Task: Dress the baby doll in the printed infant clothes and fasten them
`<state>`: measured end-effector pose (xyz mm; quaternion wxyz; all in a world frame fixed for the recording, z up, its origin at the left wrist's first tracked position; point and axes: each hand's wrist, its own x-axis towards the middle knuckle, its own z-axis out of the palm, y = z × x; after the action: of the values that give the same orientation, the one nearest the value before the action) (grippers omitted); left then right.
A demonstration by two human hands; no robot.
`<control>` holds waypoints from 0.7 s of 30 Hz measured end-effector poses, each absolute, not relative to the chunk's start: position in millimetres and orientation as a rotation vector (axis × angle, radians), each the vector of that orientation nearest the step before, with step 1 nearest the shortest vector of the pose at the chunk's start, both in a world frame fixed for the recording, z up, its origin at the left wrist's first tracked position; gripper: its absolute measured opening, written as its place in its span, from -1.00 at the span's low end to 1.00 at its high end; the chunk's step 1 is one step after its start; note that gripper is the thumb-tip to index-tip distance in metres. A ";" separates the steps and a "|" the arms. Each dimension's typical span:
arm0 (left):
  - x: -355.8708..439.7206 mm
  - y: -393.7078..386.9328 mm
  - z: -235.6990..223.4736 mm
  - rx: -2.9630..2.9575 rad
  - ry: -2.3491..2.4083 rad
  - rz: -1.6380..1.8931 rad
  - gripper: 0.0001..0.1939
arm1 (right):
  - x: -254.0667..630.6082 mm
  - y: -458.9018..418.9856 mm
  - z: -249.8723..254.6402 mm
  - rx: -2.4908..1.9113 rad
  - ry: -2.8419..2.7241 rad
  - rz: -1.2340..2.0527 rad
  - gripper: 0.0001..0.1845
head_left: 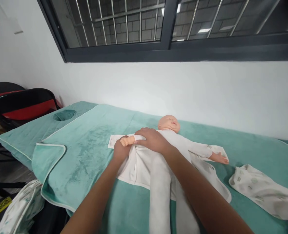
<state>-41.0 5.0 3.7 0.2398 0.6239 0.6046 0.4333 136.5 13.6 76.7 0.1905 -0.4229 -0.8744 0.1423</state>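
Observation:
A baby doll (169, 124) lies on its back on the green-covered bed, with its head toward the wall. It wears white clothing, and an open white garment (139, 169) spreads beneath its body. My left hand (121, 150) is closed around the doll's hand and wrist (127, 140) on the left side; its fingertips are partly hidden. Just to the right, my right hand (153, 140) wraps the same arm's white sleeve, thumb below and fingers over the top. The doll's other arm (218, 157) is stretched out to the right over a patterned sleeve.
A patterned white baby garment (263, 191) lies at the right on the bed (85, 156), which has a face hole at its far left. Black-and-red chairs (28, 105) stand at left. Another patterned cloth (24, 208) lies low at left. A wall with a barred window is behind.

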 end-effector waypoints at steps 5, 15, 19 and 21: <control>-54.4 3.1 6.0 1.365 1.320 1.359 -0.87 | 137.9 12.7 77.7 -1.246 -2.459 0.406 -0.63; -55.3 -5.6 10.2 1.015 1.209 1.430 -0.73 | 132.7 22.7 66.4 -1.406 -2.556 0.112 -0.66; -41.2 -8.9 9.5 1.153 1.173 1.354 -0.73 | 123.4 25.9 59.7 -1.460 -2.599 -0.021 -0.67; -27.3 -11.5 11.4 1.235 1.147 1.299 -0.72 | 117.9 27.3 56.7 -1.485 -2.590 -0.052 -0.76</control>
<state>-27.3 -11.5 11.4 0.4855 0.5073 0.4711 0.5338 117.9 27.3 56.7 0.0775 -0.4958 -0.8648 -0.0172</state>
